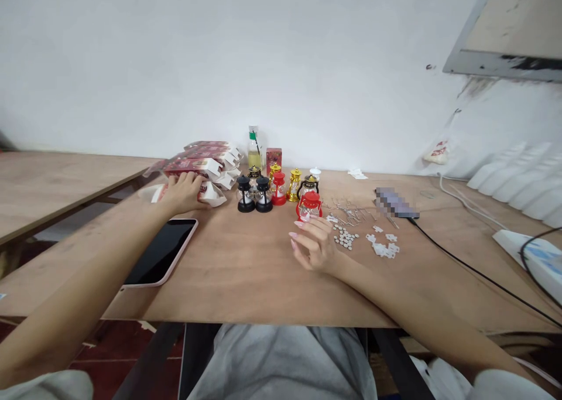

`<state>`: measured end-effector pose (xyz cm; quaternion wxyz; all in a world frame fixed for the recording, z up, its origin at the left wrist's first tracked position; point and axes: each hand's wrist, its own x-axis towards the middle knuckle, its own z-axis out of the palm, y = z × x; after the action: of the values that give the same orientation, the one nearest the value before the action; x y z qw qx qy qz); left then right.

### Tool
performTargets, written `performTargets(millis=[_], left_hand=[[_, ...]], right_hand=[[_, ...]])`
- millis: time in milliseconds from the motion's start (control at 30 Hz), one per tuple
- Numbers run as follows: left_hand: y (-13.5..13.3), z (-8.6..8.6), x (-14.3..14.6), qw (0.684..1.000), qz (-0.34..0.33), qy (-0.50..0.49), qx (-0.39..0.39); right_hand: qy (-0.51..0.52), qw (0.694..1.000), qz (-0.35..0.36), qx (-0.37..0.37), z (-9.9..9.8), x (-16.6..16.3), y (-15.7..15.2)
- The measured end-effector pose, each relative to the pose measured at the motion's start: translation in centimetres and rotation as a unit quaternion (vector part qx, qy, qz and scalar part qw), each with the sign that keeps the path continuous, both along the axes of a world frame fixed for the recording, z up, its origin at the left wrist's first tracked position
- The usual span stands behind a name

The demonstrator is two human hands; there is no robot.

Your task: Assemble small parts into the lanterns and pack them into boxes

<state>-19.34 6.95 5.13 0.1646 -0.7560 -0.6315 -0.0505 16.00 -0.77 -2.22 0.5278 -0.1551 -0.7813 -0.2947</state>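
Note:
My left hand [182,194] is closed over a small red-and-white cardboard box [212,194] at the front of a stack of similar boxes [193,167]; its fingertips are partly hidden. My right hand [315,245] hovers over or rests on the table, fingers apart and holding nothing. Just beyond its fingertips stands a red miniature lantern [311,202] with a wire handle. Behind and to the left are two black lanterns [263,196], another red lantern [278,190] and a gold lantern [295,186], among several others.
Right of the lanterns lie bent wire handles [350,211], small round discs [345,238] and white plastic pieces [385,249]. A tablet or phone [164,250] lies under my left forearm. A cabled phone [397,202] is at right. A green-necked bottle [254,154] and upright red box [274,159] stand near the wall.

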Motion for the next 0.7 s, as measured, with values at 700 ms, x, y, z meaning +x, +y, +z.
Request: performTargets(millis=[700], left_hand=[[-8.1, -2.6, 16.0, 0.817, -0.31, 0.01, 0.486]], right_hand=[[0.196, 0.801, 0.206, -0.527, 1.3, -0.9, -0.4]])
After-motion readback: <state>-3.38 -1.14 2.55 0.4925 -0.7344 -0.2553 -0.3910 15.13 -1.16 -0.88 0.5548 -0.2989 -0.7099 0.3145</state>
